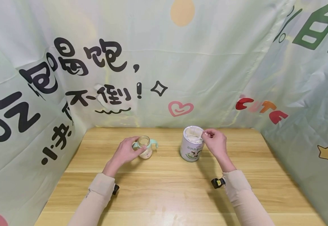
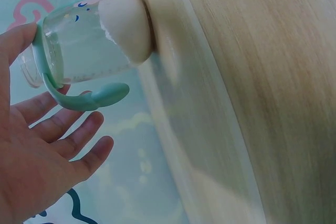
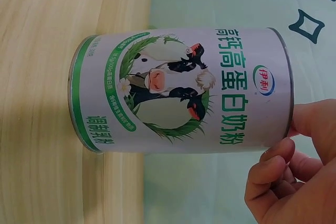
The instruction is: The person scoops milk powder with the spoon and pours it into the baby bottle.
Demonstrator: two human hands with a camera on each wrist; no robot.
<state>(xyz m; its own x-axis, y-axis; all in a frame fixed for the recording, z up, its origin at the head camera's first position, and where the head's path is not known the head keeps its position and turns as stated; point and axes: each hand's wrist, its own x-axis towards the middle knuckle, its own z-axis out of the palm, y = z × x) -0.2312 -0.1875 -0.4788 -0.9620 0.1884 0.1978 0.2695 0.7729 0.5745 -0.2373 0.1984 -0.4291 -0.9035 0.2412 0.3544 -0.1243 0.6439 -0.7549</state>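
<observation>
A clear baby bottle with a mint-green two-handled collar stands uncapped on the wooden table. My left hand holds it at the collar, thumb on one side and fingers on the other. White powder lies in its bottom, seen in the left wrist view. To the right stands an open milk powder tin, white and green with a cow on its label. At its rim my right hand pinches the handle of a pale scoop, which reaches down into the tin. The tin wall hides the scoop in the right wrist view.
The wooden table runs back to a printed cloth backdrop, which also rises at both sides. Small black wrist cameras sit below the sleeves. Between bottle and tin lies a stretch of bare wood.
</observation>
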